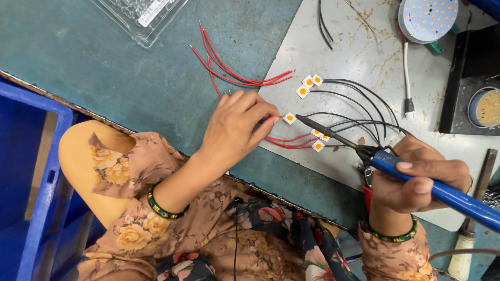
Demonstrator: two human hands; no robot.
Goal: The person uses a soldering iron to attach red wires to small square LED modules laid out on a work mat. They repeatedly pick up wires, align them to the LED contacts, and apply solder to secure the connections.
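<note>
My left hand (237,125) pinches a thin red wire against a small white square LED chip (289,118) with an orange dot, on the edge of a grey metal plate (354,57). My right hand (419,174) grips a blue-handled soldering iron (432,188); its dark tip (302,119) rests right beside that chip. Several more chips (309,81) with black wires lie on the plate, and others (319,140) with red wires sit just below the iron's shaft.
Loose red wires (229,67) lie on the teal bench. A clear plastic tray (139,15) sits top left, a round LED board (427,18) top right, a black stand with a round tin (487,106) at the right edge, a blue crate (36,171) at left.
</note>
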